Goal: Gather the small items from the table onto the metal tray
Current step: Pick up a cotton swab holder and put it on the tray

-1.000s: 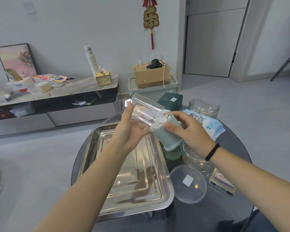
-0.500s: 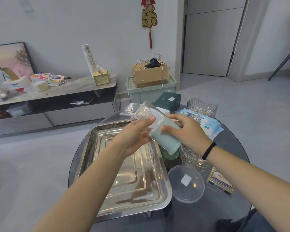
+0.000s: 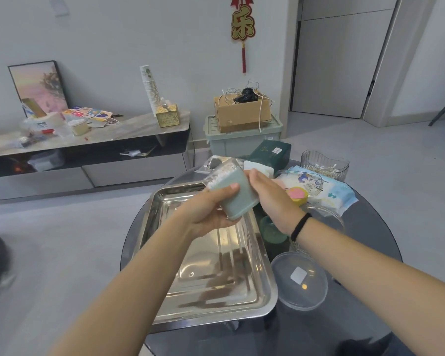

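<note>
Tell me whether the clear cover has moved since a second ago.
Yes. The clear cover has slid down onto the green swab container, above the metal tray.

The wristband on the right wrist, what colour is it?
Black: a thin plain wristband, seen clearly in the head view.

Both hands [image 3: 211,209] raised together, fingers curled

Dark round table [image 3: 370,227] bearing metal tray [image 3: 263,299]
</note>
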The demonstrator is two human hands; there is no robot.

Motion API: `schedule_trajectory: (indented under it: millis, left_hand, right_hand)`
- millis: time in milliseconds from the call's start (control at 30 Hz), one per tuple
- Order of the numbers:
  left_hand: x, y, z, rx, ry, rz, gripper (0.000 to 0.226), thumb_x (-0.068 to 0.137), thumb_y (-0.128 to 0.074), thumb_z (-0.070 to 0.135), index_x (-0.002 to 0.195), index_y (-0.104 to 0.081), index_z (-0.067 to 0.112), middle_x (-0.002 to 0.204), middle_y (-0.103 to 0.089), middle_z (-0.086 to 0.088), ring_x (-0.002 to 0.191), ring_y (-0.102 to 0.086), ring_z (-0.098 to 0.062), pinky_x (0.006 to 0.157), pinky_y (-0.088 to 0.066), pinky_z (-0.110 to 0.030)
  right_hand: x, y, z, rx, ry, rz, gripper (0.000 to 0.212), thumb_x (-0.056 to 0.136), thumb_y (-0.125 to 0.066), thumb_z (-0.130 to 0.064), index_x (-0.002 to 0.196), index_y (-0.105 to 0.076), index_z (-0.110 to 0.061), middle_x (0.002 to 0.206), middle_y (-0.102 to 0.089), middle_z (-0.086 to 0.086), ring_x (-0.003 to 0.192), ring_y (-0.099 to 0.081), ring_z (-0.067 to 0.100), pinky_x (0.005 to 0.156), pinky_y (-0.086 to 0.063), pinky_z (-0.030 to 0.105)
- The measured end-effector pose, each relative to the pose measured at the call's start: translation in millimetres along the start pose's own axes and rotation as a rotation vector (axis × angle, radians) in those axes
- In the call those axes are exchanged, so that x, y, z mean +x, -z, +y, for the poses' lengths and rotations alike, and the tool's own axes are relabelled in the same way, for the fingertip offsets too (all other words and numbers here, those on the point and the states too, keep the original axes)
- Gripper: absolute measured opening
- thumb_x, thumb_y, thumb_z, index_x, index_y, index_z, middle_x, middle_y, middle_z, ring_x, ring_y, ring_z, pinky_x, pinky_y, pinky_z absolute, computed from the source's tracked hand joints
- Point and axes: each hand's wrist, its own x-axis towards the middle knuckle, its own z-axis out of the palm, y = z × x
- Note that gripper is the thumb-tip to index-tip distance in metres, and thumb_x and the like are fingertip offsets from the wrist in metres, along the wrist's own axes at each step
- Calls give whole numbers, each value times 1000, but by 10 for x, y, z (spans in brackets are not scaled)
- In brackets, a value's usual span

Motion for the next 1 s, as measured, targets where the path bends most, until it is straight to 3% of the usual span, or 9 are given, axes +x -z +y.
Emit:
schedule_trajectory:
  millis: [67, 200, 333, 500, 633, 733, 867, 933, 1000]
  left_hand:
    - [-11, 124, 19, 22, -9, 28, 38, 82, -66, 18, 117, -56, 9, 104, -61, -9, 92, -61, -23, 63, -59, -31]
    - [-2, 467, 93, 170, -77, 98, 26, 83, -65, 20, 108, -61, 14, 97, -68, -3, 84, -67, -18, 62, -57, -30]
    - [44, 898, 102, 267, -161, 241, 15, 86, -64, 16, 101, -63, 20, 100, -69, 0, 91, -66, -18, 73, -55, -34]
    - [208, 1271, -84, 422, -212, 469, 35, 82, -70, 20, 114, -55, 17, 116, -63, -11, 100, -64, -26, 87, -55, -43]
    - [349, 1394, -103, 651, -318, 623, 42, 80, -72, 26, 117, -56, 18, 110, -64, -3, 91, -61, -15, 72, -53, -25]
    - [456, 1451, -109, 735, -361, 689, 42, 79, -72, 20, 118, -55, 17, 112, -65, -2, 91, -58, -13, 68, -44, -16]
    - [533, 1470, -119, 761, -331, 701, 56, 82, -69, 18, 131, -43, 17, 124, -59, -3, 110, -57, -21, 90, -50, -33]
    - [539, 1475, -132, 794, -297, 699, 53, 84, -68, 22, 130, -43, 16, 127, -59, -5, 111, -57, -22, 92, -50, -36]
    - [526, 1471, -151, 816, -274, 700, 52, 85, -65, 23, 131, -40, 17, 127, -58, -5, 105, -57, -19, 85, -49, -32]
  right_hand:
    - [14, -46, 18, -77, 8, -71, 30, 98, -35, -28, 123, -50, -23, 110, -56, -5, 92, -54, 0, 78, -47, 9]
    - [160, -212, -17, -192, -34, -160, 38, 96, -44, -20, 134, -41, -23, 108, -60, 7, 101, -60, 25, 89, -52, 39]
    - [401, -599, 83, -247, -87, -137, 37, 92, -51, -16, 128, -47, -22, 95, -62, 3, 90, -62, 21, 65, -52, 25]
    - [756, -965, 409, -287, -189, -195, 38, 95, -43, -17, 133, -44, -18, 129, -55, 8, 112, -55, 22, 99, -45, 39]
    - [981, -1089, 552, -75, -281, -179, 33, 98, -31, -36, 119, -54, -27, 129, -56, 4, 118, -52, 19, 106, -38, 42]
    - [1066, -1148, 613, 16, -298, -175, 30, 98, -28, -39, 105, -57, -34, 125, -59, 3, 115, -55, 18, 104, -40, 41]
    - [1050, -1227, 680, -83, -243, -134, 33, 98, -25, -40, 109, -55, -30, 113, -61, 2, 99, -57, 13, 89, -46, 35]
    - [1026, -1240, 680, -154, -218, -128, 34, 98, -22, -40, 111, -53, -32, 108, -58, -2, 91, -54, 7, 76, -41, 27]
    - [1008, -1240, 665, -172, -232, -138, 38, 98, -21, -40, 116, -53, -30, 111, -57, -1, 96, -53, 12, 80, -38, 28]
